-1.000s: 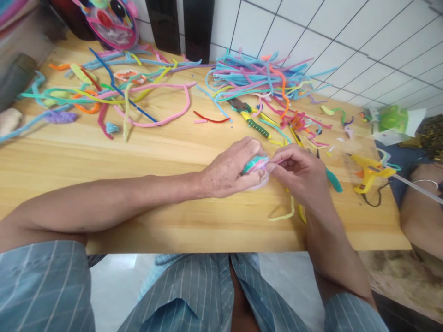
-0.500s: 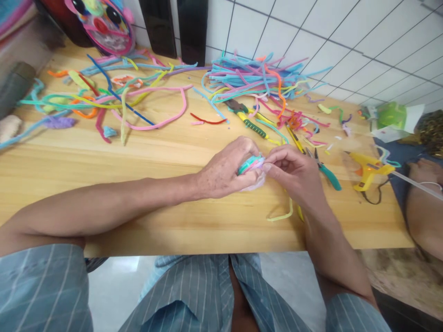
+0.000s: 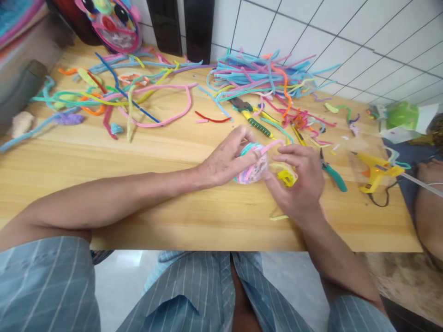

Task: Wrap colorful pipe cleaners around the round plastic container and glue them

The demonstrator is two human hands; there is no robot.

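Got a pale wooden table (image 3: pixel 145 157) here, spanning nearly the whole view, with a white tiled wall (image 3: pixel 339 27) behind. Next size down: a messy sprawl of fuzzy strands (image 3: pixel 138 107) on the left, all sorts of colours, then a thick, mostly blue and pink pile (image 3: pixel 242 78) right by the wall. After that, two hands, close together but not touching: left hand (image 3: pixel 224 161) in a firm grip, right hand (image 3: pixel 301 180) with fingers spread loose. Off to the right, a yellow glue gun (image 3: pixel 377 171). Also green-and-yellow pliers (image 3: pixel 259 127) just past the hands, plus teal-handled pliers (image 3: pixel 335 179) near the glue gun. In that left grip, over the middle of the table, a round bundle (image 3: pixel 254 170) in teal, pink, purple and white; can't tell whether resting on the wood. Smallest of all, a pink strand (image 3: pixel 272 146), sticking out toward the right fingertips. Can't tell if touching them.
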